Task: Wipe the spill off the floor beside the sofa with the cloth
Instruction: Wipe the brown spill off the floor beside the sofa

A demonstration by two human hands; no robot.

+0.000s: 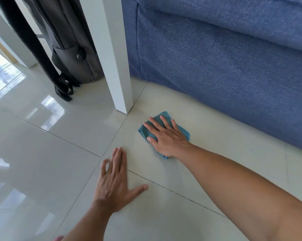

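At far left a dark grey fabric bag (72, 54) leans behind a white square post (115, 70) on the glossy pale tiled floor (42, 153). The left hand (114, 183) lies open and flat, bracing on the tiles. The right hand (165, 136) presses flat, fingers spread, on a folded teal cloth (161, 119) just beside the blue woven-fabric sofa (224, 66). Wiping looks underway; no spill shows clearly, so the next stroke probably sweeps the nearby tile.

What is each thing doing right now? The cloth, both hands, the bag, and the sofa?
cloth: folded, flat on the floor, under the right hand
right hand: open, fingers spread, pressing on the cloth
left hand: open, palm flat on the floor
bag: upright beside the white post
sofa: standing on the floor
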